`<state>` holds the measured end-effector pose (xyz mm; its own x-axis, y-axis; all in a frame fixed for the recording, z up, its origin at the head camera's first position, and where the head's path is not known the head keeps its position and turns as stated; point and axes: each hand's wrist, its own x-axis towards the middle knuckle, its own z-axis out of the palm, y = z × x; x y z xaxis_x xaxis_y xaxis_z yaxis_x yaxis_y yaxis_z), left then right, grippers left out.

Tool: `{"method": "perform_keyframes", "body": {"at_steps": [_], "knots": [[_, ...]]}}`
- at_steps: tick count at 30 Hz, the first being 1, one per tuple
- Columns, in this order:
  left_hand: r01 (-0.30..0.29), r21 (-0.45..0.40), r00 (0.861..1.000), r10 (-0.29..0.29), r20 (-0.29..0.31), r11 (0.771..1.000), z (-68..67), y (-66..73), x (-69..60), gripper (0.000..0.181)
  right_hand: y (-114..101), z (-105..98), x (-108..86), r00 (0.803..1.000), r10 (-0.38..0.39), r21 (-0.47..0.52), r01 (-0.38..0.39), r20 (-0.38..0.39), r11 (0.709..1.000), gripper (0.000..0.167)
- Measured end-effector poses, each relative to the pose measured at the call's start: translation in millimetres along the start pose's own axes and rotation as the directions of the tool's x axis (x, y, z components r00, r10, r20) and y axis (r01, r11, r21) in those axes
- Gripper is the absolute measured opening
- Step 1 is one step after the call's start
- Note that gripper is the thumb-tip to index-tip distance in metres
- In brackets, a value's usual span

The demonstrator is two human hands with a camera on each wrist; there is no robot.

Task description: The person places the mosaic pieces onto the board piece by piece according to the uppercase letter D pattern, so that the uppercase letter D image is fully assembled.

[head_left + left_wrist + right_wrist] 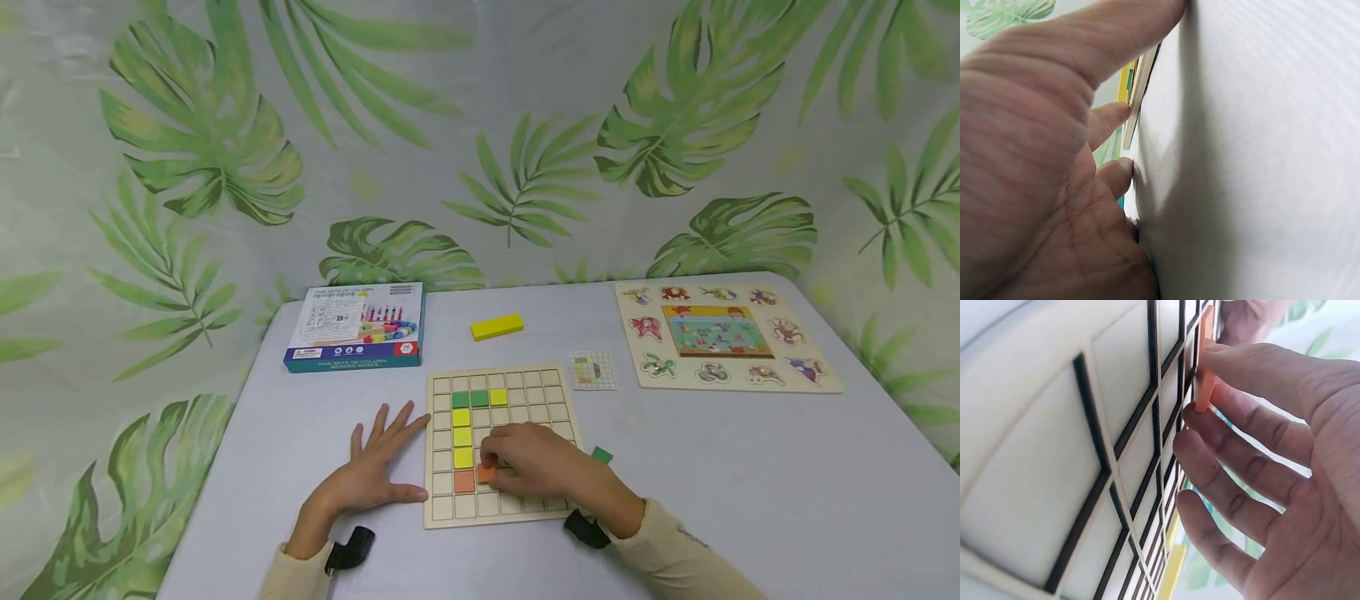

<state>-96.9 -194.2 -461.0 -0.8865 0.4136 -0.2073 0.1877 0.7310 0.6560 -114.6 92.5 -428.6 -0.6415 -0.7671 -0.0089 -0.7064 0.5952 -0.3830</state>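
One orange tile (486, 475) | pinched between right fingers (1272, 428) | left fingers (408, 436) spread at board's (442, 437) edge

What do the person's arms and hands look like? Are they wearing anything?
The left hand and right hand are bare, with no gloves. The left sleeve and right sleeve are plain cream-beige; the right one has a small dark mark, too small to read. A chunky black piece shows at the left wrist and another at the right.
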Motion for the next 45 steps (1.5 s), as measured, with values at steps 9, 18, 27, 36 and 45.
{"method": "perform_keyframes", "body": {"at_steps": [9, 18, 27, 36, 45], "knots": [[-0.014, -0.002, 1.000, 0.014, -0.006, 1.000, 0.2, -1.8, 0.1, 0.106, -4.5, 3.6, 3.3, 1.000, 0.001, -0.033, -0.001, 0.010, 0.999, 0.006], [-0.019, -0.007, 1.000, 0.019, -0.004, 1.000, 1.6, -3.5, 0.5, 0.106, -7.3, 3.6, 4.5, 1.000, -0.015, -0.025, 0.016, 0.017, 1.000, 0.006], [-0.017, 0.003, 1.000, 0.017, -0.004, 1.000, 1.6, -2.9, 0.5, 0.105, -7.8, 2.0, 6.0, 0.999, -0.044, 0.014, 0.043, 0.021, 0.999, 0.008], [-0.024, 0.005, 1.000, 0.024, -0.006, 1.000, 1.4, -4.1, 1.2, 0.106, -9.9, -0.7, 5.4, 0.999, -0.048, 0.008, 0.048, 0.022, 0.999, 0.008], [-0.019, 0.002, 1.000, 0.019, -0.003, 1.000, 1.3, -5.3, 1.3, 0.105, -11.6, 1.5, 4.2, 1.000, -0.003, -0.003, 0.003, 0.022, 1.000, 0.018]]}}
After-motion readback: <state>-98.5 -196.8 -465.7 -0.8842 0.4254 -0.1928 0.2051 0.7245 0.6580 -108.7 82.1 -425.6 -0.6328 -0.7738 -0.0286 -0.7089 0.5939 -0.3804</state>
